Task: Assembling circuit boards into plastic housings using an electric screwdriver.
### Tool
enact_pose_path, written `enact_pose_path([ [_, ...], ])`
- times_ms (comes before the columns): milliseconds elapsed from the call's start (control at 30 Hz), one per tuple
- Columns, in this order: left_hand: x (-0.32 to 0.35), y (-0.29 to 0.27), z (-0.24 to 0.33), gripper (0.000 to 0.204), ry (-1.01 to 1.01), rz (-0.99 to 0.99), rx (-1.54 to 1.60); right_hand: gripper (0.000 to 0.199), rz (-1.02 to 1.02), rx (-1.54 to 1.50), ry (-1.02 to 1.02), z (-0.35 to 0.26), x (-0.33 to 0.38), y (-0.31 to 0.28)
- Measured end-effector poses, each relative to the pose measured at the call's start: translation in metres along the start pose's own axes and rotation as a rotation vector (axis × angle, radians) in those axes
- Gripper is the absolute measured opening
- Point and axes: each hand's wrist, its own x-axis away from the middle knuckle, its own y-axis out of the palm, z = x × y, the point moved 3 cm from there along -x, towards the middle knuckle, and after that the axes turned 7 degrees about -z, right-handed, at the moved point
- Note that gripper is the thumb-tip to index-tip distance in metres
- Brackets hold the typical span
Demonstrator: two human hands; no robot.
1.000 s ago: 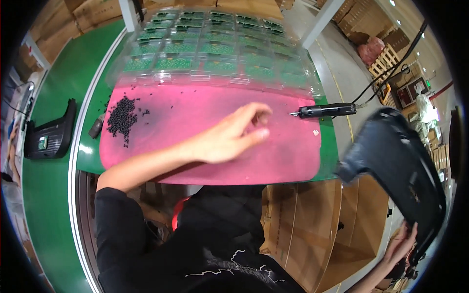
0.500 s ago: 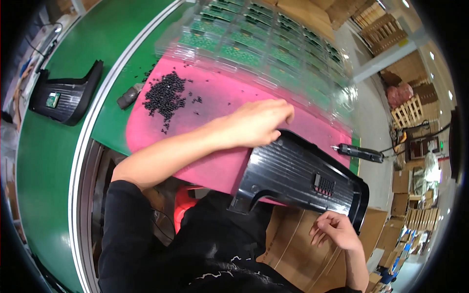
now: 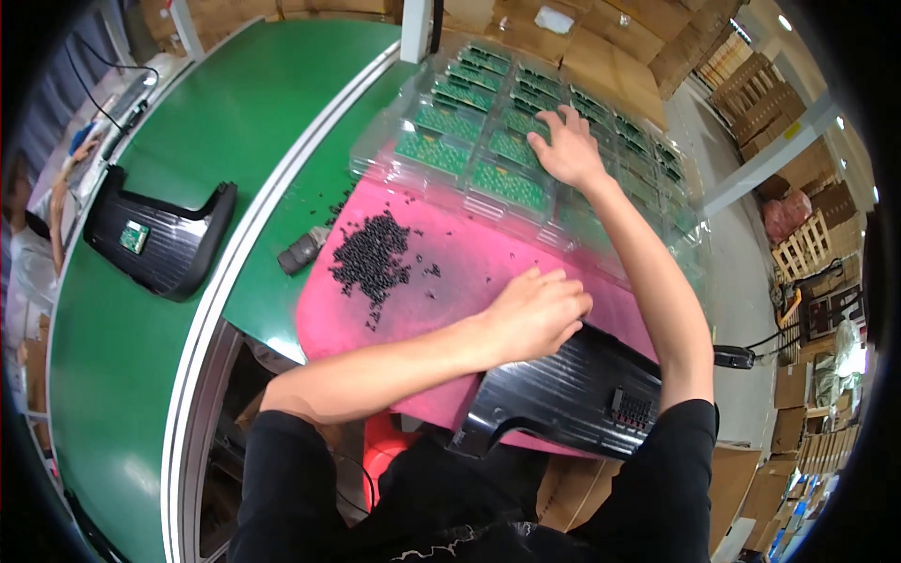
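Left hand [image 3: 537, 314]: fingers curled, knuckles up, at the upper edge of the black plastic panel [image 3: 554, 394]; can't tell if the fingertips pinch anything, undersides hidden. Right hand [image 3: 568, 148]: fingers bent and parted, thumb apart, over the clear plastic trays [image 3: 483, 208], right at the green circuit boards [image 3: 507, 185]; nothing visible in its grip, contact with a board unclear.

Panel lies below and to the right of the left hand, partly on the pink mat [image 3: 441, 310], near edge overhanging toward the lap, right end hidden behind the right arm. Dark slotted block [image 3: 633, 409] on it, just left of the right upper arm.

Left of the left hand: loose pile of small black screws [image 3: 372, 255] on the mat, some strays around it. Further left, dark grey stubby object [image 3: 302, 251] beside the mat, on the green worktop [image 3: 272, 310]. Beyond the metal rail [image 3: 282, 174], well left of both hands: second black panel [image 3: 174, 249] with a small circuit board [image 3: 134, 236] on it.

Right of the right forearm: black corded tool [image 3: 734, 357], partly hidden. Past the right hand, behind the trays: cardboard [image 3: 619, 70]. Far left: another person's arm [image 3: 58, 202].
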Motion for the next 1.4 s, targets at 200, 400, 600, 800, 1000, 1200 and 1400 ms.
enact_pose_path([
  [200, -0.001, 0.002, 0.002, 0.006, -0.005, 0.020, -0.032, 0.052, 0.003, 0.126, 0.133, 0.003, -0.043, 0.034],
  [400, -0.001, -0.003, 0.003, 0.007, -0.067, -0.055, 0.031, 0.032, 0.428, -0.009, -0.234, 0.002, 0.005, -0.021],
  [600, -0.010, -0.068, 0.037, 0.048, 0.115, 0.499, -0.133, 0.011, 0.488, -0.322, -0.452, -0.010, 0.167, -0.127],
  [800, -0.032, -0.049, 0.062, 0.039, -0.012, -0.054, 0.416, 0.032, 0.262, -0.232, -0.511, -0.008, 0.281, -0.160],
  [1000, -0.045, -0.032, 0.082, 0.035, -0.138, -0.126, 0.847, 0.056, 0.335, -0.116, -0.213, 0.025, 0.344, -0.165],
  [1200, -0.050, -0.004, 0.084, 0.041, -0.082, -0.311, 0.943, 0.057, 0.354, -0.132, -0.126, 0.042, 0.378, -0.146],
  [1400, -0.050, 0.017, 0.066, 0.062, -0.100, -0.423, 0.780, 0.054, 0.343, -0.538, 0.150, 0.063, 0.410, -0.107],
])
